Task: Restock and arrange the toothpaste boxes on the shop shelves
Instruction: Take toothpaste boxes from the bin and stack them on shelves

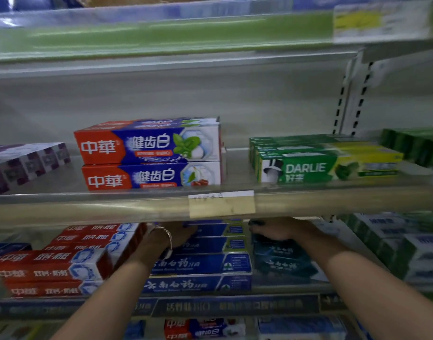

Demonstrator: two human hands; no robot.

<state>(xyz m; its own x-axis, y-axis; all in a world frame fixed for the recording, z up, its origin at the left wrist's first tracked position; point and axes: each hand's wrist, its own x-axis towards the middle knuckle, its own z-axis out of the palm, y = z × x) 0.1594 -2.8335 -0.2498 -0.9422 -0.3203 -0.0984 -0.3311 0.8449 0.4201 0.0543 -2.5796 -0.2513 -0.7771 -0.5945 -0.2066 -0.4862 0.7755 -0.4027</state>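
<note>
Both arms reach from the bottom of the frame into the lower shelf (235, 306), just under the front rail of the middle shelf (112, 204) and its pale price label (221, 204). The left grip (178, 235), a bracelet (167, 238) at its wrist, lies over the stack of blue toothpaste boxes (198, 266) at lower centre; its fingers are blurred and partly hidden by the rail, so we cannot tell whether it holds anything. The right grip (279, 229) sits on the dark teal boxes (281, 263) just right of the blue ones, fingers curled over the top box. Red boxes (51, 266) are stacked at lower left. On the middle shelf we see two red-and-blue boxes (149, 148) stacked at centre, green Darlie boxes (321, 165) to the right and a purple box (26, 163) at the left edge
</note>
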